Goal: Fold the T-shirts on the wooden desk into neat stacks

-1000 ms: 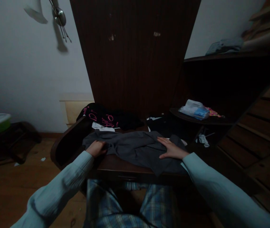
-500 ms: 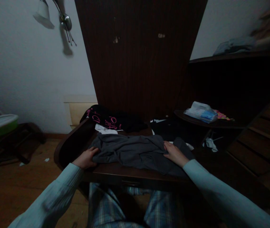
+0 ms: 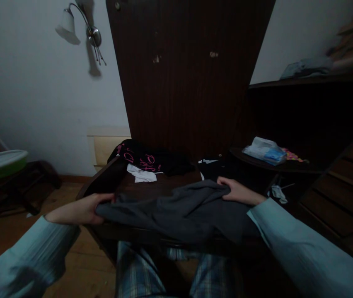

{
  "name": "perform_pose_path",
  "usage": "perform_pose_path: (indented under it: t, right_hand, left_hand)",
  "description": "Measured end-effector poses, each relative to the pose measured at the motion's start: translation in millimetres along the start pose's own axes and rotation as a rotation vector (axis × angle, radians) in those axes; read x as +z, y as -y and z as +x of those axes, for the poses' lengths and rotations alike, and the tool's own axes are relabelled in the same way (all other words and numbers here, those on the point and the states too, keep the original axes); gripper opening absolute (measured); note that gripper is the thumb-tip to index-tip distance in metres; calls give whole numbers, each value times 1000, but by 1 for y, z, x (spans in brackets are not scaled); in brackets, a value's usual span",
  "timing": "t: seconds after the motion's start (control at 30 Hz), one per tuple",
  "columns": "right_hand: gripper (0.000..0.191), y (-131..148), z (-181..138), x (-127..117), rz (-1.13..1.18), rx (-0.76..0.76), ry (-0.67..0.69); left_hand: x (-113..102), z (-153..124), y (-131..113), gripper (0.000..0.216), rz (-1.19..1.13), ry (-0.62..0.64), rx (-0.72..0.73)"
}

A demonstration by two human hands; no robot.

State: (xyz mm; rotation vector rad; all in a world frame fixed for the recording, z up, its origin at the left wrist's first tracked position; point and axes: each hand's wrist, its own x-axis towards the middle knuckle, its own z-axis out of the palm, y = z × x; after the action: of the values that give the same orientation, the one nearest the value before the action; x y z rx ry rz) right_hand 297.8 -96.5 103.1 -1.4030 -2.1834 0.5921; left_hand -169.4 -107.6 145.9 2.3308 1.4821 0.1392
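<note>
A dark grey garment (image 3: 179, 211) stretches between my two hands, bunched and creased, over the front edge of a dark wooden desk (image 3: 164, 182). My left hand (image 3: 88, 209) pinches its left end, out past the desk's left side. Toward the right, my right hand (image 3: 235, 190) grips the upper edge of the cloth with the fingers closed. Part of the garment droops over the desk front. Its exact kind cannot be made out. Behind it lie a black garment with pink lettering (image 3: 145, 159) and a white piece of cloth or paper (image 3: 142, 173).
On a small shelf at right sits a plastic packet (image 3: 265, 151) beside a colourful patterned item (image 3: 294, 156). More dark cloth (image 3: 223, 169) lies at the desk's back right. A green-rimmed tub (image 3: 2, 163) stands on a stool at left. A lamp (image 3: 67, 27) hangs on the wall.
The grey garment has been lifted off the desktop and drawn toward me. My left hand has moved left, pulling its end outward; my right hand has shifted slightly right. The view has tilted a little.
</note>
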Motion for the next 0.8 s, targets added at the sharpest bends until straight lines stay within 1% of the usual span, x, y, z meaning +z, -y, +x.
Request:
perform_pose_path:
  t: [0.03, 0.07, 0.1, 0.13, 0.17, 0.2, 0.23, 0.27, 0.3, 0.33, 0.4, 0.43, 0.47, 0.53, 0.57, 0.6, 0.63, 0.7, 0.73, 0.8]
  right_hand:
    - [17, 4, 14, -4, -6, -25, -100]
    - [18, 9, 31, -8, -27, -50, -229]
    - [18, 15, 50, -12, -49, -67, -367]
    - [18, 21, 71, -15, -65, -78, -503]
    - [20, 27, 92, -18, -93, -96, -599]
    - [27, 32, 111, -20, -143, -107, -615]
    - [36, 36, 127, -21, -199, -89, -572]
    - [43, 39, 140, -21, -238, -49, -525]
    - [47, 38, 147, -21, -279, -15, -470]
    - [48, 36, 150, -19, -316, 23, -422]
    - [44, 22, 142, -15, -386, 125, -363]
    - [44, 12, 134, -11, -420, 198, -345]
    - [46, 0, 123, -7, -450, 302, -326]
    - [63, -27, 101, 2, -488, 545, -255]
    - [68, -40, 90, 8, -487, 630, -199]
    - [67, -53, 81, 14, -469, 706, -149]
    - [61, -64, 74, 20, -439, 705, -133]
    - [40, -81, 65, 32, -405, 662, -217]
    - [32, -88, 63, 37, -388, 644, -289]
    - [27, -96, 61, 45, -313, 655, -476]
  left_hand:
    - [-17, 8, 2, 23, 42, -15, 2]
    - [-34, 17, 4, 30, 88, -109, -13]
    - [-50, 29, 5, 33, 155, -269, -47]
    - [-64, 41, 7, 34, 241, -498, -115]
    - [-75, 55, 8, 39, 329, -710, -188]
    - [-82, 69, 8, 45, 405, -878, -247]
    - [-84, 82, 8, 54, 467, -959, -293]
    - [-81, 95, 8, 63, 504, -974, -323]
    - [-74, 107, 7, 70, 525, -948, -331]
    - [-62, 117, 6, 71, 538, -906, -317]
    - [-30, 135, 4, 63, 554, -830, -208]
    - [-11, 143, 3, 60, 543, -768, -152]
    - [9, 150, 2, 59, 515, -707, -112]
    - [50, 162, 1, 59, 432, -605, -71]
    - [69, 168, 0, 58, 393, -579, -42]
    - [87, 174, -1, 56, 353, -579, -16]
    - [103, 180, -1, 55, 311, -591, 12]
    - [129, 190, -4, 54, 233, -634, 53]
    - [139, 195, -5, 53, 194, -660, 75]
    - [152, 202, -8, 50, 113, -707, 98]
